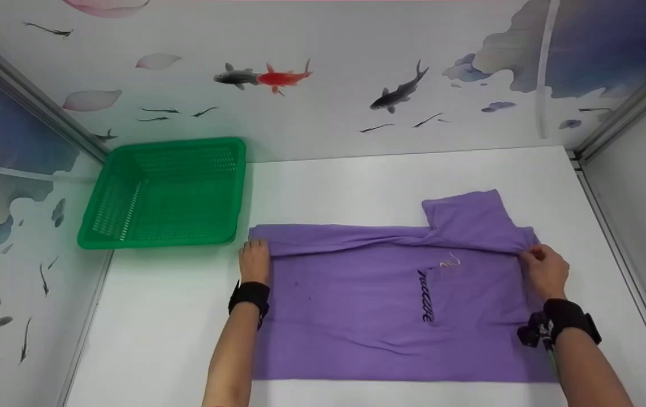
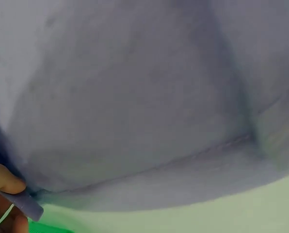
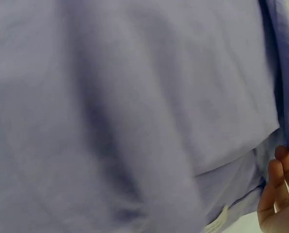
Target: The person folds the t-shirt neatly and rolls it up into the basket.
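Observation:
A purple T-shirt (image 1: 345,316) lies sideways on the white table, its far side folded over toward the person. One sleeve (image 1: 467,217) sticks out beyond the fold at the far right. Dark lettering runs along the edge of a chest pocket. At the hem end, my left hand (image 1: 254,261) grips the folded edge; in the left wrist view, thumb and fingers (image 2: 8,178) pinch a fold of cloth. My right hand (image 1: 547,271) pinches the fabric by the neck end. Fingertips (image 3: 276,167) hold the cloth's edge in the right wrist view, where a pale label also shows.
A green plastic basket (image 1: 234,198) stands at the back left of the white table (image 1: 334,186), near the wall. Printed walls with fish enclose the back and sides. Dark straps with cameras sit on both wrists.

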The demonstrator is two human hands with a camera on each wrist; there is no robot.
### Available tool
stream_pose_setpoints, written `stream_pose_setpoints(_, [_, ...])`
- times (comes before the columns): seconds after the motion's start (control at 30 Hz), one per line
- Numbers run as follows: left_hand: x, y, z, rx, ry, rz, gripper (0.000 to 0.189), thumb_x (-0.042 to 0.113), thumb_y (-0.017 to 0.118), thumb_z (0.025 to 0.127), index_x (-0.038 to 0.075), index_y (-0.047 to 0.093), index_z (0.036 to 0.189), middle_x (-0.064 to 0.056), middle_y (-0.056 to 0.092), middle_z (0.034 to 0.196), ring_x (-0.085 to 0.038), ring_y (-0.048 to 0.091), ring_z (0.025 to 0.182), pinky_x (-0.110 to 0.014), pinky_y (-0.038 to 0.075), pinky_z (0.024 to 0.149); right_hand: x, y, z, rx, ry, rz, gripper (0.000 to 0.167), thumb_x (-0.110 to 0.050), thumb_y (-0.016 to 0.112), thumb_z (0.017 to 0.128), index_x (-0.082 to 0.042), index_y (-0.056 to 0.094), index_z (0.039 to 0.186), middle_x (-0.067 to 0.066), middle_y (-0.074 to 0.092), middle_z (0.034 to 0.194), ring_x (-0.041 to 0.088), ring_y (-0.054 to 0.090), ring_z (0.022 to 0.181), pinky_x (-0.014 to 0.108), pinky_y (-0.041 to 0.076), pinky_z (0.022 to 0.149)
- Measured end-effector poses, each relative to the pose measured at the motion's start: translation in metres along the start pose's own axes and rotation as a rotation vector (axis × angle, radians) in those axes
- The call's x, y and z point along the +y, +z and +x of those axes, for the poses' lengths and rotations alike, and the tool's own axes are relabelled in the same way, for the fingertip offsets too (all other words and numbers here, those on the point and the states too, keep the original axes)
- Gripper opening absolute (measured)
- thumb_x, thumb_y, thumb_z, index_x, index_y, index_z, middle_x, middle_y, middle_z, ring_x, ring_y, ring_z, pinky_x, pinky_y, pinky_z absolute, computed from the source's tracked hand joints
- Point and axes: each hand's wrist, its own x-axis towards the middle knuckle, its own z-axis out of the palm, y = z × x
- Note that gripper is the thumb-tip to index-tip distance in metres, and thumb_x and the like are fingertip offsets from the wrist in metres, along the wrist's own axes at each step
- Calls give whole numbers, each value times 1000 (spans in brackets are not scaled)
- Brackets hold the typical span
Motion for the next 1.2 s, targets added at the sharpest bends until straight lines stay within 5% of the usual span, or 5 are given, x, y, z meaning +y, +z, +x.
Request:
stream_pose_setpoints(0.27, [-2,6,-12,-26,19,-10,6,-8,60,85,-10,64,81,-21,62,75,-34,61,69,-42,53,59,12,2,-8,8,-145,-137,23,-3,55,94,17,59,104,37,54,103,53,51,97,62,40,81])
stream_pose_setpoints(0.47, [-22,67,-25,-112,-13,-58,24,-11,45,94,-8,67,84,-19,61,81,-35,60,76,-43,54,62,23,4,-12,70,-266,-141,22,2,53,85,17,62,99,37,54,99,57,51,92,66,40,75])
stream_pose_setpoints(0.57, [-19,54,-23,-216,-47,-118,24,-14,45,92,-11,66,82,-22,61,81,-38,60,78,-45,54,65,28,3,-15,76,-297,-102,25,6,51,83,18,64,100,37,54,97,54,53,87,62,41,74])
stream_pose_setpoints(0.77, [6,-34,-4,-425,-76,-141,15,-11,54,88,-12,67,82,-24,63,80,-39,63,79,-46,55,69,30,-8,-18,17,-317,-104,30,10,46,86,17,64,109,38,55,99,45,54,80,50,42,69])
stream_pose_setpoints(1.2, [116,-33,57,-399,-41,-273,11,8,66,90,1,73,96,-14,66,97,-32,62,93,-45,48,82,-16,-17,17,21,-224,-23,30,0,49,94,15,61,117,34,57,109,46,57,98,44,41,80])
